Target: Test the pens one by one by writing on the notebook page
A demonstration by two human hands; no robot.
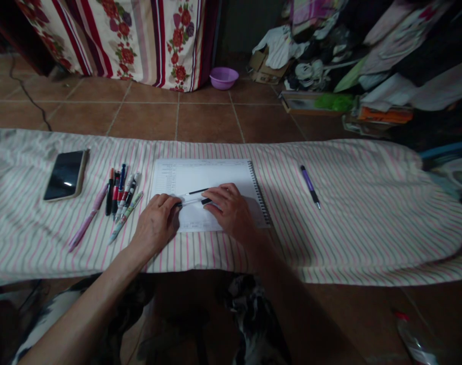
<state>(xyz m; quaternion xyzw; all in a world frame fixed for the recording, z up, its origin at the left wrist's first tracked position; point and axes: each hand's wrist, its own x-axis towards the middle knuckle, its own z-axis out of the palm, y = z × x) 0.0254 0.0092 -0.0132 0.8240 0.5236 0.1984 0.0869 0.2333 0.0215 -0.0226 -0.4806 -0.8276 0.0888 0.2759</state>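
Observation:
A spiral notebook (200, 175) lies open on a striped cloth-covered board (348, 238). My left hand (157, 223) and my right hand (231, 208) rest on its lower part, fingers closed on the two ends of a white pen with black parts (191, 201). A second thin white and black pen (195, 192) lies on the page just above it. A row of several pens (120, 197) lies left of the notebook. A purple pen (310, 185) lies alone to the right.
A dark phone (65, 175) lies at the board's left end. Beyond the board are a tiled floor, a floral cloth (140, 35), a purple bowl (224, 77) and a heap of clothes and boxes (330, 61). A plastic bottle (411, 339) lies at lower right.

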